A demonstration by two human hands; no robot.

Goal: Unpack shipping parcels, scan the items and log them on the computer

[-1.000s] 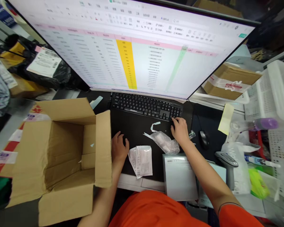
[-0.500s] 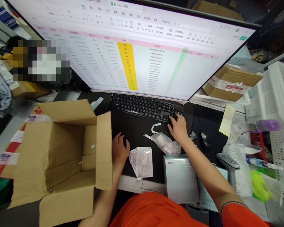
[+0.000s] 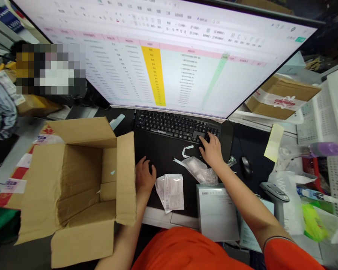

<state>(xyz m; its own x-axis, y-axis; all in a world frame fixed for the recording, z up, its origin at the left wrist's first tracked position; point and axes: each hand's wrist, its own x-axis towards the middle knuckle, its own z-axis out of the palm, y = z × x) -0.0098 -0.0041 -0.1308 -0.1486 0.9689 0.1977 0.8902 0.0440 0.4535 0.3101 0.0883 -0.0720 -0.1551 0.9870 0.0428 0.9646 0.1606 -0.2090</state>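
Two bare hands at a packing desk: your right hand (image 3: 212, 150) grasps nothing, its fingertips (image 3: 205, 138) stretched forward and pressed onto the keys at the right end of the black keyboard (image 3: 171, 125). Your left hand (image 3: 144, 176) holds nothing either. Its fingers are loosely curled and it rests palm down on the black desk mat (image 3: 163, 157), well short of the keys.

The keyboard lies across the far edge of that mat, directly under the wide monitor (image 3: 169, 56), whose spreadsheet shows one yellow column and a pale green stripe.

Between your hands, on the mat, a flat white packet (image 3: 170, 191) with printed text lies just beside your left wrist. A crumpled wad of bubble wrap (image 3: 198, 170) touches your right wrist, with a curled white strip (image 3: 187, 150) just ahead of it. A pale grey carton (image 3: 216, 212) sits at the near edge, partly under your right forearm.

To your left an open cardboard box (image 3: 73, 183) stands with its flaps raised, one flap just beside your left hand.

To your right, a black mouse (image 3: 246, 167) rests near your right hand. Farther out are a handheld scanner (image 3: 273, 193), a yellow note (image 3: 273, 142), a taped brown parcel (image 3: 281, 97) and white mesh baskets (image 3: 323, 108).
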